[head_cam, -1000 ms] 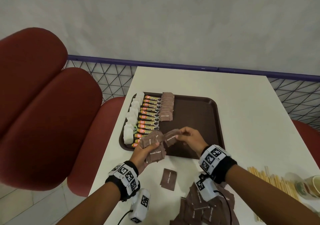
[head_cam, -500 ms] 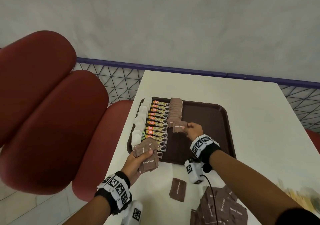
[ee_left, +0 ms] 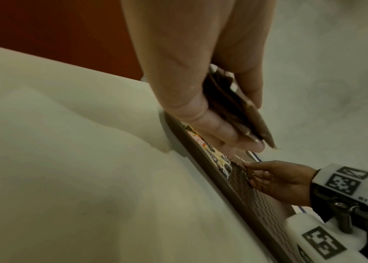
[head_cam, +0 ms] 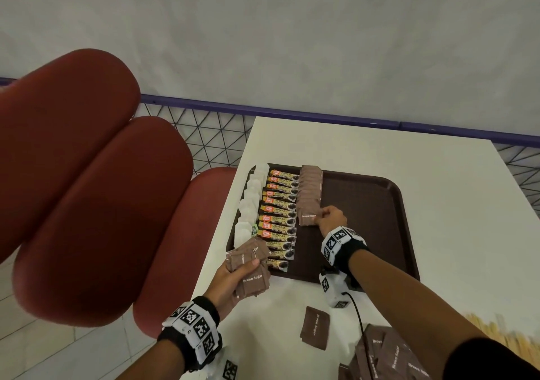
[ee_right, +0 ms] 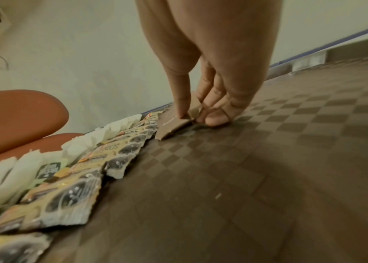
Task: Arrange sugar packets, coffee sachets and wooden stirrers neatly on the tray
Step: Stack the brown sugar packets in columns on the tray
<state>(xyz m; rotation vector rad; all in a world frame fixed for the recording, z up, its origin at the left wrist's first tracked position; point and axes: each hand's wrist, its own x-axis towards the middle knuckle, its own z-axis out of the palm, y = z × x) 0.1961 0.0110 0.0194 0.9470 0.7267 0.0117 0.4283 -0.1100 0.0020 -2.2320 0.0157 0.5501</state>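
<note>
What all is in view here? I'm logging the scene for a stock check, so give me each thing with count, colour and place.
tray: one, dark brown, on the table.
table: one, white.
white packets: a column, count unclear, along the tray's left edge.
coffee sachets: a column of about a dozen, gold and orange, beside the white packets.
row of brown sugar packets: overlapping, count unclear, right of the sachets.
loose brown sugar packet: one, on the table near the person.
pile of brown sugar packets: several, bottom edge.
wooden stirrers: blurred, pale, far right.
seats: red, left.
left hand: grips a bundle of brown sugar packets.
right hand: pinches the front packet.
</note>
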